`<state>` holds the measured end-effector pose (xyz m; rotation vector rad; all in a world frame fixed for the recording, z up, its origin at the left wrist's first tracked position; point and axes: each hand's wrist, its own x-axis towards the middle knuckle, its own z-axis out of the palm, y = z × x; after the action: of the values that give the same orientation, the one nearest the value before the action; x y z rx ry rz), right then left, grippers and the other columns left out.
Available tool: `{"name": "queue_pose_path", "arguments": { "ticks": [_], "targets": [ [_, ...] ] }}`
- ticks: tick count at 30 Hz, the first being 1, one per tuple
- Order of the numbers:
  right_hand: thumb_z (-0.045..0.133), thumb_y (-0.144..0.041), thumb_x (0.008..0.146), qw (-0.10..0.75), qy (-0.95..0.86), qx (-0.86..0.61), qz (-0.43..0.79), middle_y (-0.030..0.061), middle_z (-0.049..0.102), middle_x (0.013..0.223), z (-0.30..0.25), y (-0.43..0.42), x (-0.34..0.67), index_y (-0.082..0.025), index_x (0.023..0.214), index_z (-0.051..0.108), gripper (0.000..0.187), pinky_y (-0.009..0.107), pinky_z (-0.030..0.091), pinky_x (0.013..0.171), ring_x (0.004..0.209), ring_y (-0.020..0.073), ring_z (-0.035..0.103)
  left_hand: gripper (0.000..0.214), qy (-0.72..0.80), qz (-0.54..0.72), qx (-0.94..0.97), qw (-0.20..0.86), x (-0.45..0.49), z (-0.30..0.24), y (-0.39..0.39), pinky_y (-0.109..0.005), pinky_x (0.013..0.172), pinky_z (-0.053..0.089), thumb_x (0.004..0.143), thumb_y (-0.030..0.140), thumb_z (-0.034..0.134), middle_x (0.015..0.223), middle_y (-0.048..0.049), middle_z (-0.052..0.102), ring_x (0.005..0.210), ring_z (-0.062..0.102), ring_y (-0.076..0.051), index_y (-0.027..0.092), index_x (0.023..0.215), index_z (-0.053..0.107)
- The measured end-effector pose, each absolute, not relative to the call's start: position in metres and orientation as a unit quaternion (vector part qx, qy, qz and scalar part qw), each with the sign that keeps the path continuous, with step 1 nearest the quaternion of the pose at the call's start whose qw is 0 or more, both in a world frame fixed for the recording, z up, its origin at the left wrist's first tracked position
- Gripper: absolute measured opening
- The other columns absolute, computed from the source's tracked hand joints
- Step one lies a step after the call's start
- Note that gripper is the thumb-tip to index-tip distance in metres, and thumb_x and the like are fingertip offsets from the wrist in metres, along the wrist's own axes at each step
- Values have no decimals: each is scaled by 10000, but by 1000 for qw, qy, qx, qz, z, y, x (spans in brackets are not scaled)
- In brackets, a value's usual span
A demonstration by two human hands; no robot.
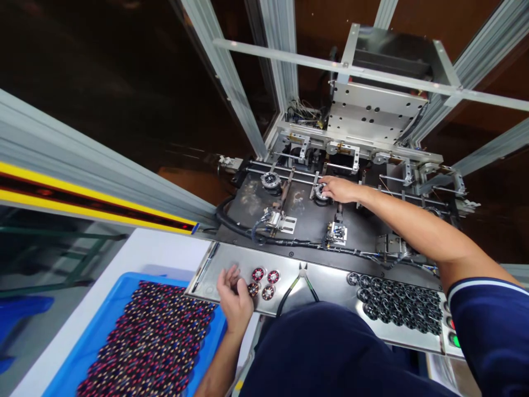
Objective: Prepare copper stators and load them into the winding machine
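My right hand [342, 189] reaches out over the machine bed. Its thumb and fingers close on a round metal part [319, 191] at the second station, partly covering it. A similar round part [270, 181] sits in the station to its left, untouched. Low on the left, my left hand [235, 298] is turned palm up above the steel ledge [330, 286]. Its fingers are loosely curled and apart, with nothing in them. Beside it lie several small round parts with red and copper windings [273, 277], which look like motor stators; one is partly hidden by the thumb.
Green-handled pliers [303, 273] lie mid-ledge. Rows of black round parts [399, 300] fill its right side, near a green button [454, 339]. A blue tray [82, 336] full of wound parts stands left. Cables [306, 243] cross the bed; a yellow-edged bar [99, 201] flanks it.
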<state>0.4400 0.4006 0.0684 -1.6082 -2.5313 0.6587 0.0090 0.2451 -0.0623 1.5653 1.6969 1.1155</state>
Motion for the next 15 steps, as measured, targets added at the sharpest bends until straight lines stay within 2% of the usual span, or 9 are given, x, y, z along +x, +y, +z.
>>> {"name": "queue_pose_path", "arguments": {
  "ticks": [5, 9, 11, 13, 15],
  "targets": [
    [623, -341, 975, 12, -819, -540, 195, 88, 649, 1233, 76, 401, 430, -167, 1186, 638, 274, 436, 567, 917, 1064, 220, 654, 580, 644, 411, 584, 276, 11, -60, 246, -517, 1067, 458, 959, 345, 492, 1344, -224, 590, 1200, 618, -290, 134, 1477, 338],
    [670, -276, 940, 19, -804, -576, 145, 100, 672, 1194, 106, 388, 415, -134, 1103, 668, 215, 455, 566, 934, 1089, 239, 659, 606, 639, 416, 586, 274, 11, -60, 247, -527, 1048, 472, 958, 381, 504, 1352, -244, 584, 1203, 617, -310, 114, 1477, 342],
    [687, -186, 902, 41, -798, -592, 109, 169, 650, 1267, 139, 367, 403, -90, 1044, 691, 171, 498, 526, 1016, 1214, 303, 609, 614, 634, 421, 587, 277, 9, -62, 248, -517, 1036, 483, 958, 404, 509, 1350, -244, 586, 1201, 620, -309, 114, 1475, 348],
    [623, -136, 912, 84, -797, -594, 71, 219, 564, 1406, 183, 332, 387, -57, 1065, 695, 187, 527, 440, 1125, 1367, 357, 484, 617, 627, 428, 588, 281, 7, -64, 248, -498, 1022, 498, 959, 431, 513, 1333, -233, 599, 1188, 629, -301, 119, 1469, 360],
    [435, -200, 1006, 150, -803, -576, 38, 123, 466, 1533, 226, 286, 369, -111, 1184, 665, 303, 545, 374, 1178, 1452, 327, 378, 607, 618, 436, 589, 283, 4, -65, 249, -496, 1011, 507, 963, 448, 519, 1316, -209, 608, 1172, 634, -293, 133, 1461, 377]
  ]
}}
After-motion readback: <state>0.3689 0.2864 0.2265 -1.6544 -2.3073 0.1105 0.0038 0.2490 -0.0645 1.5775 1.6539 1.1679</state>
